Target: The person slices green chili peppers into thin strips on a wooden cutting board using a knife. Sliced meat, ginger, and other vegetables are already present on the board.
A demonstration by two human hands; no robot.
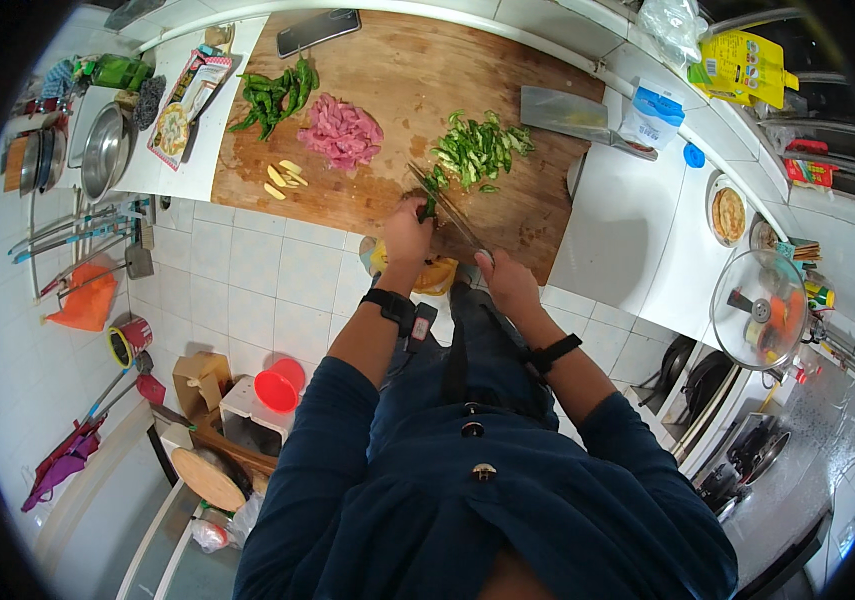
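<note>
My right hand [507,282] grips the handle of a kitchen knife [457,217], whose blade points away to the upper left. Beside the blade, my left hand [408,234] holds a green pepper [427,209] down on the wooden cutting board [382,67]. Cut green pieces lie against the blade near its tip. Beyond the knife, to the right, is a heap of sliced green peppers [476,146]. Sliced raw meat [341,132] sits left of centre. Whole green peppers [275,96] are piled farther left, and pale yellow slices [277,180], perhaps ginger, lie nearer me.
A cleaver [564,109] lies at the board's right edge beside a blue-and-white packet [652,116]. A phone [319,33] rests at the back. Metal bowls [102,150] stand left; a glass lid [757,309] is at right. Below the board's front edge hangs a yellow bag [436,275].
</note>
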